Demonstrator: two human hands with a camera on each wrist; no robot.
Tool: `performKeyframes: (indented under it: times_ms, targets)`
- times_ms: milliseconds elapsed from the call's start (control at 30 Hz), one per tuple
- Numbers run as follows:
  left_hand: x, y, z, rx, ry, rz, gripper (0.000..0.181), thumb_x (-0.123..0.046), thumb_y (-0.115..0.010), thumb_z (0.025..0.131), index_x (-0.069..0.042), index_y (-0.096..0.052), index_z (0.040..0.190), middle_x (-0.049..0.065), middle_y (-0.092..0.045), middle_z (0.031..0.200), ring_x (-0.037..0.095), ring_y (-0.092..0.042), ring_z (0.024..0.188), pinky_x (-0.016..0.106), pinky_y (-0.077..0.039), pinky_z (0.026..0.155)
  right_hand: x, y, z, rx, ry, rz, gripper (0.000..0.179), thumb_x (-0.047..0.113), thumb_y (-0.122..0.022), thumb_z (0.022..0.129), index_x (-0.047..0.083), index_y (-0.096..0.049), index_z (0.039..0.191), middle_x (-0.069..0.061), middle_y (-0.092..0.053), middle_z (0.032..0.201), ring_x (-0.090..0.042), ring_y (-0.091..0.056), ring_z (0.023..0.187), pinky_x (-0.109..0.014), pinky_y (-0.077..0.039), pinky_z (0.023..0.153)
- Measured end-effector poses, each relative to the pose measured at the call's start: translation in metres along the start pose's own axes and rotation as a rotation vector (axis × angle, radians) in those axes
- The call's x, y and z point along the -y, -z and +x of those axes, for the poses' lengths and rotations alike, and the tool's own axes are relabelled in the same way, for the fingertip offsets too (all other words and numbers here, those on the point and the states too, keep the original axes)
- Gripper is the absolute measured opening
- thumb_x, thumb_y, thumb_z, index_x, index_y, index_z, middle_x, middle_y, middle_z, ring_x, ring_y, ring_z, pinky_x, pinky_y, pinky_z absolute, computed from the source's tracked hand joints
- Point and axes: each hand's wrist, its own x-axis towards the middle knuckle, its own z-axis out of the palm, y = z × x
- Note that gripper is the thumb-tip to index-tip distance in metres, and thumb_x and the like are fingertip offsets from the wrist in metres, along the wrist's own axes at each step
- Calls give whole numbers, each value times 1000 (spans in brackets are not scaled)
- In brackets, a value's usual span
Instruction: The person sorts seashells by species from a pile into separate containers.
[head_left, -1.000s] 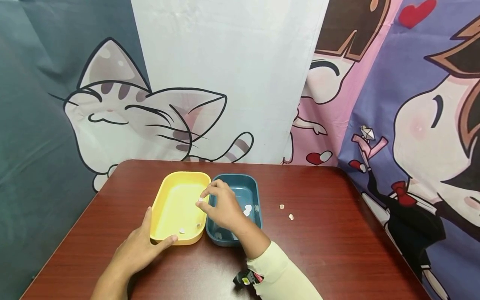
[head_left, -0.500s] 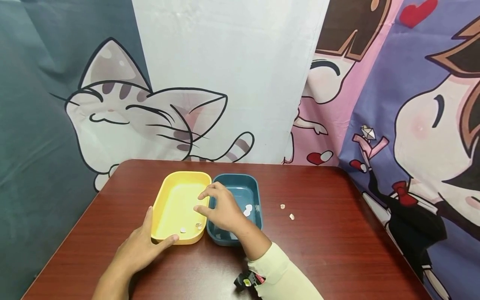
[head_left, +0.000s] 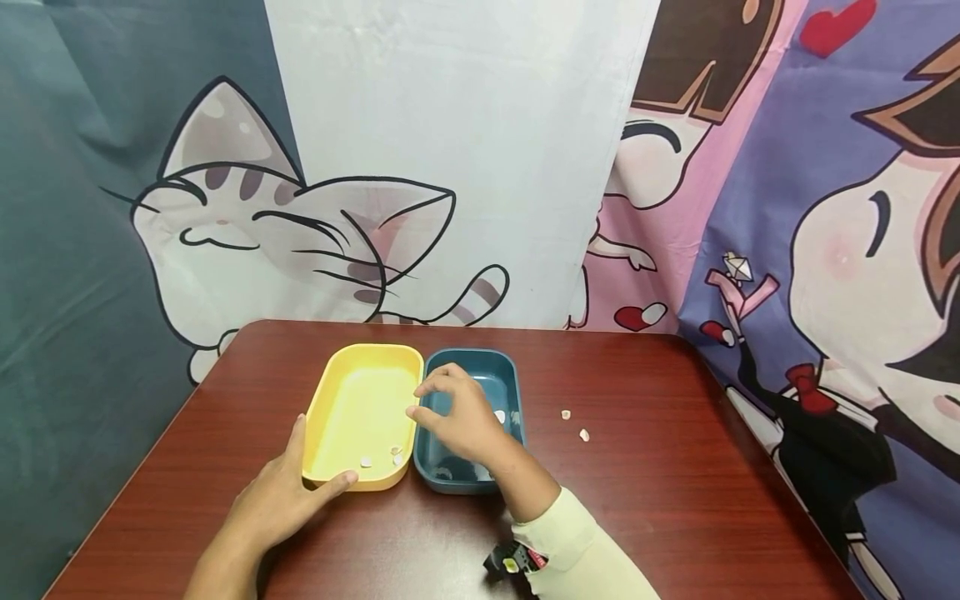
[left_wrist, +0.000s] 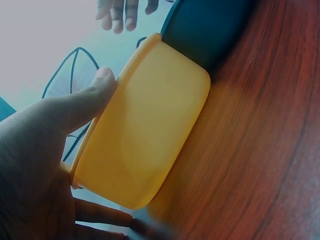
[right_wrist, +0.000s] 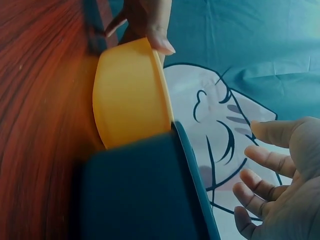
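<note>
The left hand point(head_left: 281, 500) grips the near corner of the yellow tray point(head_left: 352, 379), thumb on its rim. Small pale pieces point(head_left: 380, 457) lie inside the yellow tray near that corner. Touching the yellow tray's right side stands the blue tray point(head_left: 507, 375); above it the right hand point(head_left: 465, 417) hovers, fingers loosely spread, holding nothing. Right of the blue tray, two pieces point(head_left: 574, 424) lie on the bench point(head_left: 675, 500).

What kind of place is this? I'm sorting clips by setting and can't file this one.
Probably a home or improvised recording corner, not a workshop: cartoon-printed fabric sheets hang as a backdrop behind a small reddish-brown wooden table, which bears a yellow plastic tray and a dark teal plastic tray.
</note>
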Motion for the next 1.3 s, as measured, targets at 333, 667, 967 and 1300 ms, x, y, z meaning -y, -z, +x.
performKeyframes:
  times_ms: [333,667,967,1300]
  targets:
    - [1,-1,0,13,13,4,138,-84,-65,92,-1,11,173,40,-35,168,60,-51,146,73,-51,100,-15,25,-9,-61,5,-27,19,17,-86,96,7,-81,112,-8,-68,126,-29,-64,124,-61,-52,109]
    - [1,-2,2,12,21,3,139,-84,-65,92,-1,12,173,41,-36,168,60,-51,145,74,-50,100,-36,50,-21,-141,50,-52,12,15,-85,96,8,-82,105,-6,-71,117,-24,-66,111,-46,-53,96]
    - [2,-1,2,18,30,9,139,-83,-65,92,0,12,173,42,-35,168,60,-51,145,74,-51,99,-62,70,-37,-231,55,-59,5,16,-83,99,13,-83,96,-3,-73,109,-23,-66,101,-36,-50,84]
    - [2,-1,3,20,26,9,139,-83,-64,92,-2,14,173,41,-34,169,60,-51,146,74,-51,99,-84,98,-51,-282,-42,-55,5,15,-81,99,15,-82,94,-4,-74,106,-18,-66,101,-36,-52,85]
